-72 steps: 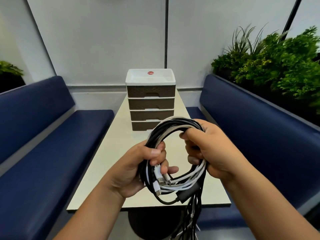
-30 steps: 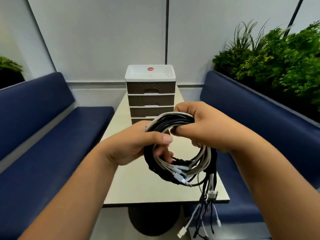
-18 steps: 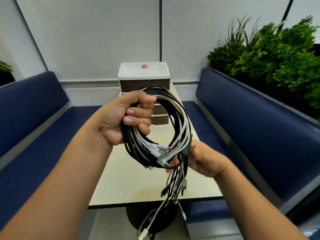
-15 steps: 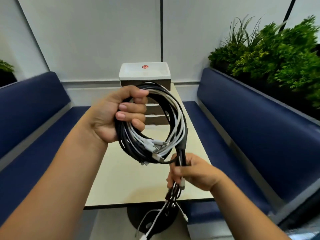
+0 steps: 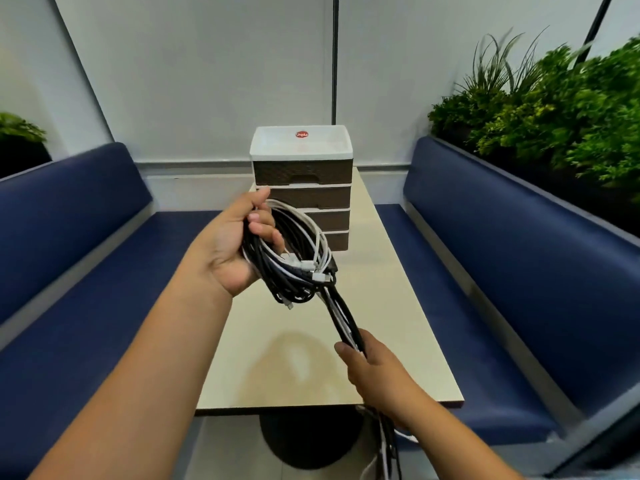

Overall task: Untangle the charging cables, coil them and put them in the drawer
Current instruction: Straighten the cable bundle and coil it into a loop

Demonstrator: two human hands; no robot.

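Left hand (image 5: 231, 249) gripping the coiled bundle of black and white charging cables (image 5: 294, 258) above the beige tabletop (image 5: 277, 358); right hand (image 5: 372, 367) clasping its trailing ends near the near edge.

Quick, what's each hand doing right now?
Left hand: closed, holding the cable bundle.
Right hand: closed on the cable tails pulled down from the bundle.

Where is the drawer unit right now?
Head view: the drawer unit stands centred at the table's far end by the wall, behind the cable bundle in the left hand.
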